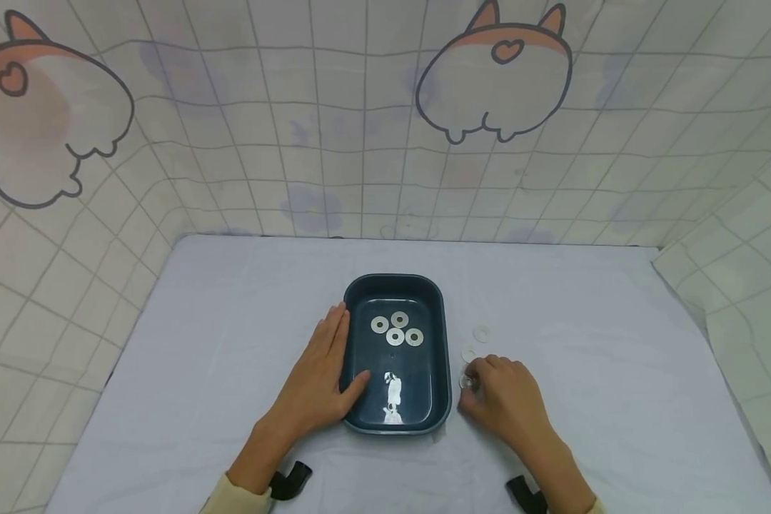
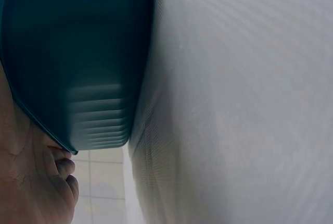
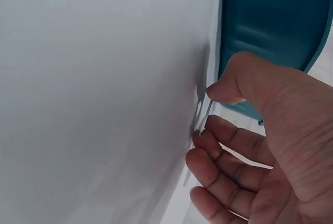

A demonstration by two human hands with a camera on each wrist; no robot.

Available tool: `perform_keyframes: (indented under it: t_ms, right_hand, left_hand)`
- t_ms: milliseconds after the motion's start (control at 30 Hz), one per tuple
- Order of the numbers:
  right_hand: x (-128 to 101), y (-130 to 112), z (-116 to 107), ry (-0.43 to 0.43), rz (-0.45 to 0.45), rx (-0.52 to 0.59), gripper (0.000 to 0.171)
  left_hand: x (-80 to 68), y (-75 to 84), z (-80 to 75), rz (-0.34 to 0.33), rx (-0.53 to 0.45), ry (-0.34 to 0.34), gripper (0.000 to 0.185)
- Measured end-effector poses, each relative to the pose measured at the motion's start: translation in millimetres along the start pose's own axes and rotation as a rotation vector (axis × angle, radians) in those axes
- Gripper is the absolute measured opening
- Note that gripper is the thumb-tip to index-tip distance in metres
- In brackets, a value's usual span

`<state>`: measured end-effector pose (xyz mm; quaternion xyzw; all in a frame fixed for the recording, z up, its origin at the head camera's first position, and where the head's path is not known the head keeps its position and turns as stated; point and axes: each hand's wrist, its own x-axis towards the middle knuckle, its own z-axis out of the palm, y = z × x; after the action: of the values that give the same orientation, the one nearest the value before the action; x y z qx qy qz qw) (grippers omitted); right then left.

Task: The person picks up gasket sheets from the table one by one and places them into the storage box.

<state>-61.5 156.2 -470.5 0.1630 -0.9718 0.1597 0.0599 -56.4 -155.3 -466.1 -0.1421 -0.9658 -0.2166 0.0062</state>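
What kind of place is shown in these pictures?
Probably a small tabletop work booth, not a home room. A flat table with a pale cover is closed in by a cartoon-printed cloth on three sides. On it stands only a dark tray with washers.

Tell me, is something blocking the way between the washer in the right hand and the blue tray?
Only the tray's own side wall. The right hand pinches a washer on the cloth just beside the tray, so it must go up over that rim. Inside, four washers lie farther back.
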Motion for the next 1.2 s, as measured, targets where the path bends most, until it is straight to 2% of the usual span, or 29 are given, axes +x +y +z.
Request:
perform_keyframes:
  t_ms: [367,767,1033,1200]
  right_hand:
    - [4.6,4.2,0.6,-0.006,-0.007,0.026,0.017]
    - [13.0,11.5,-7.0,0.042,-0.088,0.059,0.018]
    - [16.4,15.8,-15.1,0.042,-0.068,0.062,0.014]
    - [23.7,14.8,-17.6,0.046,-0.089,0.053,0.016]
  left_hand:
    - [0.8,0.6,-0.3,0.002,0.007,0.0,0.097]
    - [-1.9,0.2,1.4,-0.006,0.006,0.007,0.096]
    - [-0.2,0.0,7.2,0.003,-0.004,-0.001,0.097]
    - [-0.2,-1.4,4.4,-0.005,0.01,0.014,0.097]
